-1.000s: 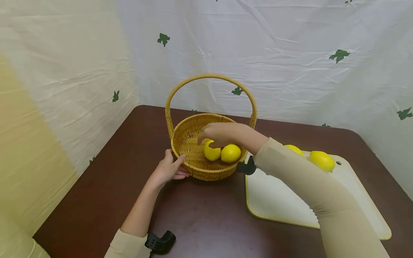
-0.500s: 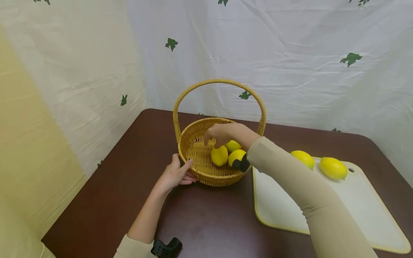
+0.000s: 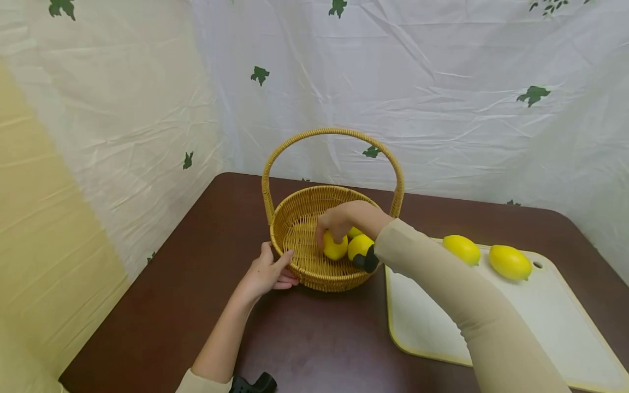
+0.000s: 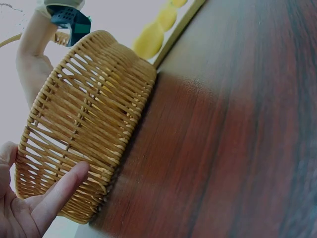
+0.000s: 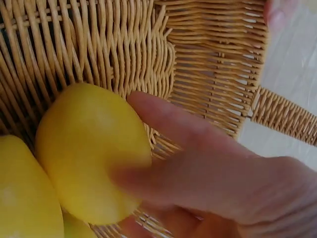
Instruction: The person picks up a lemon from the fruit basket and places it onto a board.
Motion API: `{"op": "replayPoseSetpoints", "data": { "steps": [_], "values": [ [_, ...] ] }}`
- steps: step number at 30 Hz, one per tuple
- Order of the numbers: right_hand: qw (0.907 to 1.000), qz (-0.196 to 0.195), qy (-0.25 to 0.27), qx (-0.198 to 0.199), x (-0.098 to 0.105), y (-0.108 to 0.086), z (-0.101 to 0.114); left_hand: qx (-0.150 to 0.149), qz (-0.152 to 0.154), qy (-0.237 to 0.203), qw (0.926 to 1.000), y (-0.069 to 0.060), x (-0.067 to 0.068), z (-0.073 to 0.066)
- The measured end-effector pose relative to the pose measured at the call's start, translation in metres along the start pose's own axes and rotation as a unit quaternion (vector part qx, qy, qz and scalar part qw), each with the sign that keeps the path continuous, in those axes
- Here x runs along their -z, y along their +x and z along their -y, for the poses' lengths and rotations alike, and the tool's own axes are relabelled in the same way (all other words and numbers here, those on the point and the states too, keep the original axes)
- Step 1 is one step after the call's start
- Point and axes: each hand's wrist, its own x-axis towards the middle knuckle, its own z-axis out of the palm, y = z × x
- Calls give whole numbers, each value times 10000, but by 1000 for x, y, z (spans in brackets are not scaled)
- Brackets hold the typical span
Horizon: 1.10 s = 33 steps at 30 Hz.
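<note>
A round wicker basket (image 3: 304,273) with a tall arched handle stands on the dark table. My left hand (image 3: 265,273) holds its near left side, thumb by the rim and fingers against the outer wall. Inside, several lemons lie together toward the right. My right hand (image 3: 339,218) reaches down into the basket and grips the front-left lemon (image 3: 335,248). In the right wrist view, the thumb lies over this lemon (image 5: 89,148) and a finger runs along its side. Another lemon (image 3: 360,246) sits just right of it; one more (image 3: 354,232) is mostly hidden behind.
A white cutting board (image 3: 427,305) with a yellowish edge lies to the right of the basket. Two lemons rest near its back edge, one on the left (image 3: 462,249) and one on the right (image 3: 510,262). A white cloth with green leaves (image 3: 442,136) hangs behind the table.
A lemon behind the front two came into sight as my right hand shifted. The right hand has then lowered onto the front-left lemon. My left hand keeps its place on the basket.
</note>
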Motion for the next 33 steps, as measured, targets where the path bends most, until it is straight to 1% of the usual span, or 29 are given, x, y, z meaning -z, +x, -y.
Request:
{"op": "replayPoseSetpoints", "data": {
  "steps": [2,4,6,8,11,14,16,19,23,33],
  "values": [
    [9996,217,-164,-89,-3,1,3,-21,-1,-31,10000,-1,0,2],
    [9987,341,-286,-267,-3,2,6,-68,-23,-71,9999,-2,0,3],
    [9975,405,-412,-402,-3,3,8,-68,-62,-90,9999,-1,0,3],
    [9966,475,-523,-421,-3,5,9,-41,-80,-93,9999,-2,0,3],
    [9957,559,-571,-461,-6,6,9,1,-25,-77,10000,-2,-2,5],
    [9945,583,-653,-570,-8,7,8,-41,28,-60,10000,-1,-3,5],
    [9939,551,-694,-661,-7,6,8,-71,24,-55,10000,-1,-2,5],
    [9936,516,-761,-663,-4,7,7,-90,-8,-31,10000,1,-1,2],
    [9954,367,-615,-643,-2,5,6,-43,-3,8,10000,1,-1,-1],
    [9991,-180,-354,-115,-1,5,9,17,12,-69,10000,1,-1,3]
  ]
}}
